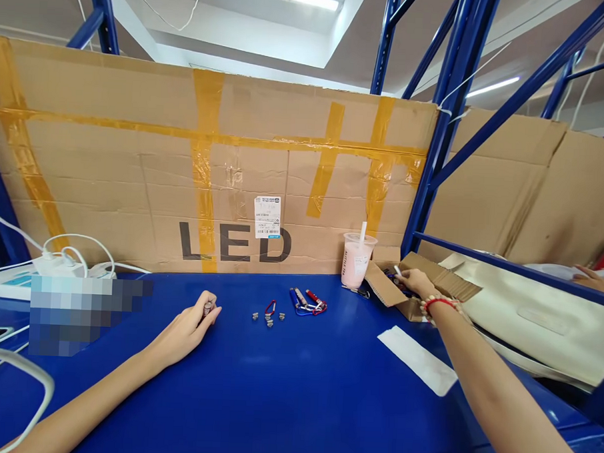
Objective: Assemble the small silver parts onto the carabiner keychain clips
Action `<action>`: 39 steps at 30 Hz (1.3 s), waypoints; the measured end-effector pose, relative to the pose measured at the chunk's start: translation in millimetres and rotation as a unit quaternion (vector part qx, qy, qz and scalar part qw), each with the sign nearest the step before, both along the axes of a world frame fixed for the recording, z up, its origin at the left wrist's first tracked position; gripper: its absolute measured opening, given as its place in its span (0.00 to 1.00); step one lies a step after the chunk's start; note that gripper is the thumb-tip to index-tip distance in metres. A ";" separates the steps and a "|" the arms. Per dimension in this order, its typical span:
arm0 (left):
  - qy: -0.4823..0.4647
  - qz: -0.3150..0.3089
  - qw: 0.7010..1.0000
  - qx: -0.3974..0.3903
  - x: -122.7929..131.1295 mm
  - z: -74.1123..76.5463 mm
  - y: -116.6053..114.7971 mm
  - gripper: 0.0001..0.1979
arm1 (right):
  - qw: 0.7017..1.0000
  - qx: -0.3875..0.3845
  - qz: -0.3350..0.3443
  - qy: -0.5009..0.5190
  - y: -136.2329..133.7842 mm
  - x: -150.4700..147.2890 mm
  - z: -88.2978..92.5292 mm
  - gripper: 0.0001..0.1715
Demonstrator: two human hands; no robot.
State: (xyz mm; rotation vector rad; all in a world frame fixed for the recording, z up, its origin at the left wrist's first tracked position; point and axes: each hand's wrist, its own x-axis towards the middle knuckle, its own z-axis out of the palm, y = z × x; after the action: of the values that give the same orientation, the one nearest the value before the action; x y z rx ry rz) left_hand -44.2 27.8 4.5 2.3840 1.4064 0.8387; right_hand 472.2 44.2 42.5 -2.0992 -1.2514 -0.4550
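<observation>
My left hand rests on the blue table and pinches a small stack of silver button cells between thumb and fingers. My right hand, a red bead bracelet at its wrist, reaches into a small open cardboard box at the right and its fingers are closed on a small white-tipped item that I cannot name. Between the hands lie several loose button cells, a red carabiner and a cluster of small blue and red keychain lights.
A pink drink cup with a straw stands beside the box. A white paper strip lies at the right. A taped cardboard wall marked LED closes the back. White cables and a power strip sit at left. Another person's hand shows at far right.
</observation>
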 end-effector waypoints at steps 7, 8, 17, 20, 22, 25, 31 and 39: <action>0.013 -0.012 1.000 -0.011 -0.8 2.0 -0.1 0.13 | 0.993 0.081 0.087 0.023 -8.0 -70.7 24.3 0.20; 0.015 -0.014 1.000 -0.009 -0.4 2.7 -1.1 0.13 | 0.985 0.093 0.144 0.024 -13.9 -94.7 23.7 0.20; 0.101 -0.045 0.994 0.024 0.1 8.0 -6.7 0.12 | 0.815 -0.087 0.569 -0.069 -52.7 -267.5 -18.3 0.16; 0.161 -0.131 0.974 0.085 0.3 11.5 -9.0 0.13 | 0.804 -0.113 0.570 -0.125 -46.2 -277.4 -20.1 0.15; 0.210 -0.151 0.958 0.125 0.5 12.7 -8.8 0.15 | 0.804 -0.123 0.558 -0.164 -42.2 -277.6 -18.0 0.14; 0.281 -0.165 0.925 0.194 0.4 12.2 -5.3 0.18 | 0.809 -0.135 0.534 -0.205 -40.0 -275.9 -14.4 0.14; 0.362 -0.161 0.876 0.274 1.5 10.4 -2.2 0.19 | 0.800 -0.121 0.537 -0.239 -38.6 -279.9 -11.7 0.13; 0.395 -0.150 0.855 0.300 2.7 14.7 -11.0 0.22 | 0.778 -0.109 0.549 -0.286 -35.1 -285.7 -8.6 0.15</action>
State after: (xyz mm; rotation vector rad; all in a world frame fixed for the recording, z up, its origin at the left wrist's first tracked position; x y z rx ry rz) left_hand -41.5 16.8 19.2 3.5862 0.9833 0.1915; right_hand 186.4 9.2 33.9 -1.0082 -2.6871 -0.3919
